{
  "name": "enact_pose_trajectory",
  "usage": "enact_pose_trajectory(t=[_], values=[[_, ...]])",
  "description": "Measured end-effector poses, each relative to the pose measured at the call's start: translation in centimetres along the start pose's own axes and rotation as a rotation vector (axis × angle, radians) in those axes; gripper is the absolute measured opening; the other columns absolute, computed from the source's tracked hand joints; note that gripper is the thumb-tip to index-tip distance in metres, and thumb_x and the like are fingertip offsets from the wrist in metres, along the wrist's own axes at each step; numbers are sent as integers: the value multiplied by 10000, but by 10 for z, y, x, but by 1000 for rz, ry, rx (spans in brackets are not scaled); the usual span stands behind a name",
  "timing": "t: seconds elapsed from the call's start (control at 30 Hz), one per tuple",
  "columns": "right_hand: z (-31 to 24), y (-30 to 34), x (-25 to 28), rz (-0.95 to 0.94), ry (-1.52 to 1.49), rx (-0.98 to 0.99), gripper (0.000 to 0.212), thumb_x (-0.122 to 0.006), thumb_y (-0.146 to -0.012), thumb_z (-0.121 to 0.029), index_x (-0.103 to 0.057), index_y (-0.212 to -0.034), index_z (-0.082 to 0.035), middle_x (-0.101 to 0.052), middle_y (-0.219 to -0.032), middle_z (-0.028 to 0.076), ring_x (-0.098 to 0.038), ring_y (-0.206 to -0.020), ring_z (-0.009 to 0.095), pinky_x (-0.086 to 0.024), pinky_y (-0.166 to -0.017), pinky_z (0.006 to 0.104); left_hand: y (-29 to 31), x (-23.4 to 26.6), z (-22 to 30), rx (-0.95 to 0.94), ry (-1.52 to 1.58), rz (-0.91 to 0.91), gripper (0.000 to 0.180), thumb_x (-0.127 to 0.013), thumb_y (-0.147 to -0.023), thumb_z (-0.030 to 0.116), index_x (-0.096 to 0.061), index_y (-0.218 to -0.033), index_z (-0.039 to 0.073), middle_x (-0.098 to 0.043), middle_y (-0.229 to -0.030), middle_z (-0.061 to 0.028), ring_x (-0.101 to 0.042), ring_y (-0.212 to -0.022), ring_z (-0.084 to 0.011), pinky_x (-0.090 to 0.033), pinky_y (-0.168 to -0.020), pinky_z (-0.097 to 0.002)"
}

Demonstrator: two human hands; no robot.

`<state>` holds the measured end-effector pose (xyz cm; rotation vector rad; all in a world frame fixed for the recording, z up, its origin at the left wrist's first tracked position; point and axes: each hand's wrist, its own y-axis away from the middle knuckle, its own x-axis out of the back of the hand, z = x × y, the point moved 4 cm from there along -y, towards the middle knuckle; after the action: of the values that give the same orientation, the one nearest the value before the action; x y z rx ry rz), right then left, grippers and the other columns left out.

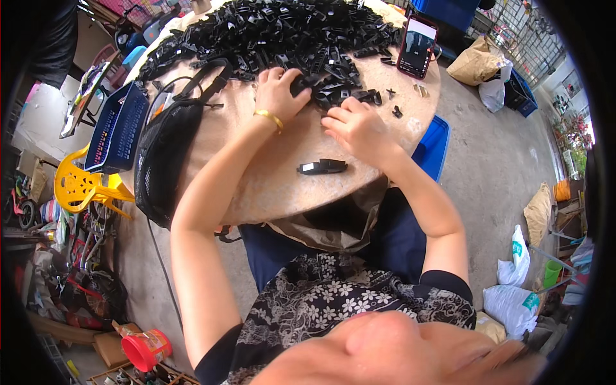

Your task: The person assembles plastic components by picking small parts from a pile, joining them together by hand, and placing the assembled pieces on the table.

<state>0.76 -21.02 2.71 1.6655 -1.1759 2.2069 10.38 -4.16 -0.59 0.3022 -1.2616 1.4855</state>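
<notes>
A big heap of small black plastic parts (256,32) covers the far half of the round table (269,183). My left hand (280,99), with a gold bracelet on its wrist, is at the heap's near edge. A black plastic part (300,85) sits between its thumb and forefinger. Just to the right, my right hand (359,131) hovers over the tabletop with its fingers curled together. What those fingertips hold, if anything, is too small to make out. Nearer to me lies a single longer black plastic piece (323,167) with a pale end, touched by neither hand.
A phone (418,46) with a lit screen stands at the table's far right. On the left edge lies a black mesh bag (168,151), beside a dark blue basket (117,128) and a yellow chair (80,178). A blue bin (433,146) is below the right edge.
</notes>
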Motion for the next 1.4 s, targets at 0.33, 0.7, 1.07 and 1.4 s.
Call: enact_pose_trajectory(t=[0.33,0.7,1.07,1.4], values=[[-10,8,8,2,-222,-50,136,-575,-831,-147,-604,-950,-88,-595,-802,71,-558,-790,245,-470,-712,355,31,39,22,-221,17,97,430,-757,-711,255,-643,-1112,151,-573,-1089,-137,-486,-1083,-341,-409,-943,-439],[13,14,-2,-89,-380,-456,194,-594,-877,-244,-602,-939,-60,-625,-763,123,-626,-705,314,-490,-640,414,33,35,21,-54,39,28,267,-621,-868,234,-581,-1090,91,-576,-949,-152,-574,-882,-346,-473,-747,-418],[10,11,2,-28,-352,-120,240,-692,-790,-229,-649,-906,-24,-614,-900,116,-602,-817,298,-484,-727,382,31,59,23,-207,-59,206,208,-664,-811,140,-592,-999,90,-601,-954,-104,-580,-903,-312,-465,-781,-396],[24,19,7,-215,-634,-536,229,-643,-839,-180,-633,-999,-16,-612,-681,107,-589,-603,214,-475,-603,332,77,40,56,-376,127,-334,271,-646,-831,148,-493,-1029,44,-562,-921,-125,-576,-865,-324,-478,-761,-400]])
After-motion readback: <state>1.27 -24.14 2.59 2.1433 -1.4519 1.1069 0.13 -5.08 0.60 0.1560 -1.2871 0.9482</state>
